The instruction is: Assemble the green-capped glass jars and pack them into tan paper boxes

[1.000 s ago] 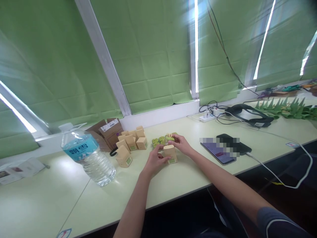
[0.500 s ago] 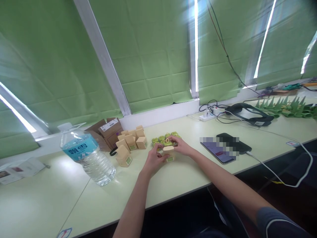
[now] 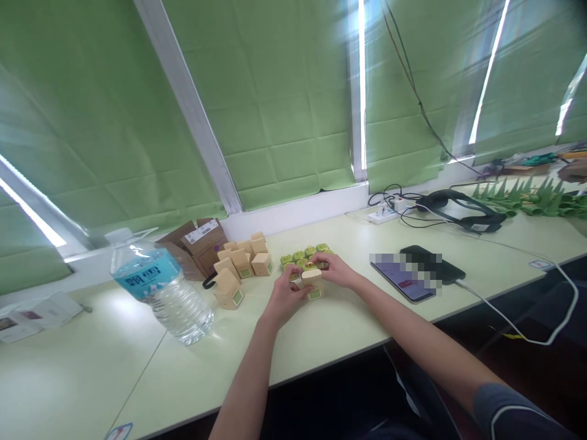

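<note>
My left hand (image 3: 288, 293) is closed around a small tan cardboard box (image 3: 312, 278) with its flap up and a green label on the side facing me. My right hand (image 3: 334, 271) pinches a small green case with a yellow loop (image 3: 310, 266) at the box's top, behind the flap. How far the case sits inside the box is hidden by the flap. Several similar green cases (image 3: 298, 255) stand in rows just beyond my hands. To the left is a group of small tan boxes (image 3: 229, 287) with raised flaps.
A large water bottle (image 3: 177, 293) and an open brown carton (image 3: 202, 247) stand left. On the right lie two phones (image 3: 406, 282), a black headset (image 3: 463, 211), a power strip (image 3: 384, 214) and green spiky pieces (image 3: 536, 198). Another person's hand (image 3: 573, 172) shows at the right edge.
The green case in my right hand has moved down slightly toward the box, its loop now lower. My left hand keeps the box in place. Another person's hand has appeared at far right.
</note>
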The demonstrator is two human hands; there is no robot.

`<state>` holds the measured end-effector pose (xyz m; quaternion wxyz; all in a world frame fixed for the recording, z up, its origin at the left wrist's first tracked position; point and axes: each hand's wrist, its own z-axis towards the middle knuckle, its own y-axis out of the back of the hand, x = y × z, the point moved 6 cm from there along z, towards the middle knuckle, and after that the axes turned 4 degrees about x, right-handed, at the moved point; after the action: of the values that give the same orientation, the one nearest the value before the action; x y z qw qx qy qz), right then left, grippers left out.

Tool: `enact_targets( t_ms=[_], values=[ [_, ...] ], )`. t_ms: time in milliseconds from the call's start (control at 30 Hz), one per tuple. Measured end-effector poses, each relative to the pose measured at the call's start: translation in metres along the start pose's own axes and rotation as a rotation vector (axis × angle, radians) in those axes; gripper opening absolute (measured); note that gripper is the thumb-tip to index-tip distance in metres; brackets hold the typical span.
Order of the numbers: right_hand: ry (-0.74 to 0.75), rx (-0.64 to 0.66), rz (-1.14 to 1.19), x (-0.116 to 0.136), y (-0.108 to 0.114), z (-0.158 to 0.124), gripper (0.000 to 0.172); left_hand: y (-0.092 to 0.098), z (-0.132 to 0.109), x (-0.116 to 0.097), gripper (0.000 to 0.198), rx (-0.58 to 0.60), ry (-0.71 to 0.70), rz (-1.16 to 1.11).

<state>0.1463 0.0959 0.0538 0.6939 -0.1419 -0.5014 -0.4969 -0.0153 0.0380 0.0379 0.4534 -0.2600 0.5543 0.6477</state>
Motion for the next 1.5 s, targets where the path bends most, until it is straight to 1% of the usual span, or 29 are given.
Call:
enact_targets(
  t_ms=[200, 467, 567, 700, 800, 867, 967, 1000, 1067, 1133, 1167, 1233, 1333, 1500],
  values=[
    [0.029, 0.001, 0.004, 0.001, -0.001, 0.0, 0.019, 0.0, 0.001, 0.002, 0.045, -0.002, 0.0, 0.017],
    [-0.023, 0.026, 0.039, -0.004, -0.005, 0.001, 0.013, 0.0, 0.0, 0.0, 0.045, 0.017, -0.009, 0.0],
    [-0.016, 0.039, -0.01, -0.003, -0.005, 0.001, 0.01, 0.0, 0.0, -0.001, 0.045, 0.018, -0.01, -0.005],
    [0.035, 0.059, -0.125, 0.0, -0.005, 0.001, 0.015, 0.0, -0.001, -0.004, 0.046, 0.008, -0.03, 0.014],
    [0.057, 0.066, -0.181, 0.003, -0.005, 0.0, 0.015, 0.001, -0.002, -0.006, 0.048, 0.009, -0.04, 0.034],
    [0.064, 0.063, -0.198, 0.007, -0.005, -0.001, 0.019, 0.001, -0.002, -0.006, 0.049, 0.013, -0.04, 0.05],
    [0.062, 0.053, -0.17, 0.01, -0.005, -0.002, 0.035, 0.001, -0.001, -0.006, 0.051, 0.01, -0.049, 0.078],
    [0.056, 0.047, -0.152, 0.009, -0.004, -0.002, 0.037, 0.001, -0.001, -0.007, 0.05, 0.007, -0.062, 0.085],
    [0.029, 0.035, -0.132, 0.007, -0.003, -0.003, 0.034, 0.001, -0.001, -0.009, 0.045, 0.01, -0.091, 0.086],
    [-0.012, 0.04, -0.156, 0.001, -0.003, -0.003, 0.027, 0.0, 0.0, -0.011, 0.04, 0.013, -0.113, 0.071],
    [-0.031, 0.052, -0.18, -0.001, -0.003, -0.003, 0.026, 0.001, 0.0, -0.013, 0.039, 0.009, -0.123, 0.063],
    [-0.054, 0.096, -0.22, -0.006, -0.006, -0.003, 0.024, 0.002, -0.001, -0.016, 0.043, -0.007, -0.144, 0.053],
    [-0.041, 0.141, -0.227, -0.01, -0.01, -0.002, 0.022, 0.004, -0.001, -0.02, 0.049, -0.035, -0.163, 0.07],
    [-0.02, 0.136, -0.204, -0.012, -0.011, -0.001, 0.02, 0.006, -0.001, -0.023, 0.052, -0.09, -0.174, 0.12]
  ],
)
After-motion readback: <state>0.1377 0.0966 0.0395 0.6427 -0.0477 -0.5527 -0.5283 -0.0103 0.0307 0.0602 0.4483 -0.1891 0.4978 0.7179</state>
